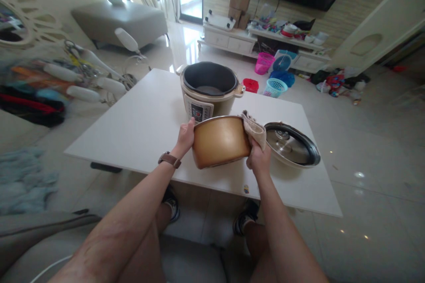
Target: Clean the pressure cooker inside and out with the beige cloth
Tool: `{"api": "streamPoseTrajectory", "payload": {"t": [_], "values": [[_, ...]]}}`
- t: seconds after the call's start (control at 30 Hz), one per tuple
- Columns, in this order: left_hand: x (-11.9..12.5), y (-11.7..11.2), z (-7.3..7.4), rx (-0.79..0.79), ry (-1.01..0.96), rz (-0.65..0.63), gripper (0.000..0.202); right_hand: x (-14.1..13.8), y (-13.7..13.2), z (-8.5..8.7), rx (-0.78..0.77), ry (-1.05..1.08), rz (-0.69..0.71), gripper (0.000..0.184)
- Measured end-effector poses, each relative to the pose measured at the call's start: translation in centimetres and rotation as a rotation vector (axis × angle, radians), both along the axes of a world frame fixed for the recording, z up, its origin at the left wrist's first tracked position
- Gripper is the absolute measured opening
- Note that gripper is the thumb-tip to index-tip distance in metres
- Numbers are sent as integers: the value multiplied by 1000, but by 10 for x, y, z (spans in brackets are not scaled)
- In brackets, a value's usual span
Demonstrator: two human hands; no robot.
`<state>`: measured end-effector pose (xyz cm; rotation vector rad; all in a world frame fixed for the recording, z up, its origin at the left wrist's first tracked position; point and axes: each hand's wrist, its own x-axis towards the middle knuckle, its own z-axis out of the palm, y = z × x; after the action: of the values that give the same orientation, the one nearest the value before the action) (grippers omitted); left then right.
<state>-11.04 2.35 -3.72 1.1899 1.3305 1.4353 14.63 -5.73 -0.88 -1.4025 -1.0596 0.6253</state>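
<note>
Between my hands a gold-coloured inner pot (pixel 222 142) is held tilted above the near part of the table, its opening facing away from me. My left hand (pixel 186 135) grips the pot's left rim, thumb on top. With my right hand (pixel 259 155) I press a folded beige cloth (pixel 255 129) against the pot's right rim. Just beyond the pot stands an electric pressure cooker (pixel 212 93), lidless, its dark inside showing and its control panel towards me. To the right a round lid (pixel 292 145) lies with its metal underside up.
The white table (pixel 139 115) carries the cooker and lid; a small sticker (pixel 246 189) is near its front edge. On the floor beyond are a pink basket (pixel 264 63), a light-blue basket (pixel 275 87) and a red container (pixel 250 85). A white lamp (pixel 99 64) stands left.
</note>
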Motion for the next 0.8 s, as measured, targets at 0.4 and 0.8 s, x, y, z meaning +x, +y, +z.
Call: {"api": "streamPoseTrajectory", "payload": {"t": [0.4, 0.8], "values": [[-8, -2, 5, 21, 46, -11, 61, 17, 17, -24, -178, 155, -178, 48], [4, -6, 7, 0, -103, -86, 72, 16, 17, -29, -210, 128, -133, 49]]}}
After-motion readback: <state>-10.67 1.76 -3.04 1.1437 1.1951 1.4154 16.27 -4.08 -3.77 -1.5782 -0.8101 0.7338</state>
